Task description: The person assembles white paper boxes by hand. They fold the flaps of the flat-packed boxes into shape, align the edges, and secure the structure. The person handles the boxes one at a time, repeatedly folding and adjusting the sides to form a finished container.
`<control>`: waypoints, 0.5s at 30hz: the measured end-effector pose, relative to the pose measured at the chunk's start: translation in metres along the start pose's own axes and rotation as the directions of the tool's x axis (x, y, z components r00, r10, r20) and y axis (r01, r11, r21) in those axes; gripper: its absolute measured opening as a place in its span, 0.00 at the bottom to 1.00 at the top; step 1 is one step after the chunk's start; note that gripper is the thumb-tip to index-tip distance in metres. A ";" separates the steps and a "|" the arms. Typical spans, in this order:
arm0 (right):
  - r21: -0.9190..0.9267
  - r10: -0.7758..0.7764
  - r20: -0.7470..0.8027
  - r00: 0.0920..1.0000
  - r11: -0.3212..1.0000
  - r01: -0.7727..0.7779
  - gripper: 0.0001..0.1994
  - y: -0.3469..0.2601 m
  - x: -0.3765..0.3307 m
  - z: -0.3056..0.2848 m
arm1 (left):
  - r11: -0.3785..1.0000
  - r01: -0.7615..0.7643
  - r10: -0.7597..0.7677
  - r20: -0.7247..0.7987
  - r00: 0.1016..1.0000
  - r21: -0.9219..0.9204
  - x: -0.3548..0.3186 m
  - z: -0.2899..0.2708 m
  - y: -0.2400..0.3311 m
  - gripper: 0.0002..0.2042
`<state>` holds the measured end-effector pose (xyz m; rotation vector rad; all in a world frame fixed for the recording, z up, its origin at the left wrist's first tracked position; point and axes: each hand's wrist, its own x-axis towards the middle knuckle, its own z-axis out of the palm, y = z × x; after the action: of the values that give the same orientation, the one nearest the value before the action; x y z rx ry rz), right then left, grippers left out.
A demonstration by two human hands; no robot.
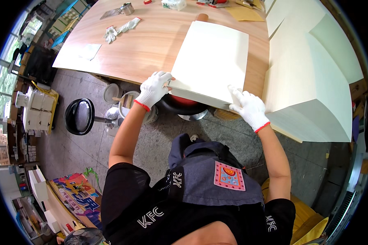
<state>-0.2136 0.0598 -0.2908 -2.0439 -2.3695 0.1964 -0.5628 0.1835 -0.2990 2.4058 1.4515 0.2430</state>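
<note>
A large white flat box-like panel lies on the wooden table, its thick near side reaching past the table's front edge. Both my hands wear white knit gloves with red cuffs. My left hand is closed round the panel's near left corner, with bare fingertips showing. At the near right corner, my right hand grips the edge, some fingers on top and one lower against the front side. The panel's underside is hidden.
Large white curved sheets stand along the right. A brown roll pokes out behind the panel. Spare gloves and a metal cup lie at far left. A black stool and bucket stand below the table.
</note>
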 end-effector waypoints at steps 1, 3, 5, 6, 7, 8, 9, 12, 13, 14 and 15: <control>-0.012 0.003 -0.006 1.000 1.000 -0.003 0.36 -0.002 0.000 0.001 | 1.000 0.003 -0.003 -0.009 1.000 -0.003 0.001 0.001 -0.002 0.19; -0.019 -0.010 -0.058 0.998 1.000 0.009 0.35 -0.002 -0.002 0.006 | 1.000 -0.013 0.013 -0.021 1.000 -0.016 0.002 0.004 -0.007 0.17; -0.008 -0.040 -0.149 0.988 0.999 0.039 0.35 0.002 -0.005 0.016 | 0.998 -0.050 0.049 -0.025 0.998 -0.036 0.006 0.003 -0.010 0.13; 0.000 -0.030 -0.130 0.991 1.000 0.030 0.34 0.002 -0.008 0.019 | 0.997 -0.022 0.021 -0.003 1.000 -0.079 0.005 0.001 -0.008 0.13; 0.008 -0.020 -0.112 0.994 1.000 0.021 0.33 0.001 -0.010 0.021 | 0.993 0.008 -0.006 0.020 1.000 -0.121 0.004 -0.003 -0.006 0.13; 0.014 -0.009 -0.092 0.996 1.000 0.010 0.32 0.001 -0.014 0.022 | 0.986 0.037 -0.030 0.044 0.999 -0.165 0.004 -0.006 -0.004 0.12; 0.023 -0.026 -0.136 0.990 0.999 0.030 0.31 0.003 -0.017 0.025 | 0.980 0.031 -0.022 0.048 0.999 -0.198 0.006 -0.003 -0.008 0.12; 0.044 -0.071 -0.253 0.965 0.995 0.085 0.28 0.007 -0.023 0.037 | 0.973 -0.003 0.013 0.044 0.999 -0.230 0.010 -0.003 -0.015 0.15; 0.049 -0.081 -0.280 0.956 0.994 0.098 0.27 0.007 -0.024 0.039 | 0.976 0.008 0.005 0.061 0.998 -0.219 0.010 -0.005 -0.012 0.14; 0.053 -0.093 -0.310 0.946 0.992 0.114 0.27 0.007 -0.023 0.040 | 0.979 0.020 -0.005 0.075 0.997 -0.205 0.010 -0.009 -0.011 0.14; 0.051 -0.099 -0.331 0.938 0.991 0.122 0.26 0.007 -0.023 0.040 | 0.981 0.032 -0.015 0.090 0.996 -0.190 0.010 -0.010 -0.010 0.14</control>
<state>-0.2069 0.0349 -0.3294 -1.7453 -2.2269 -0.0578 -0.5695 0.1986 -0.2930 2.2162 1.3519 0.2557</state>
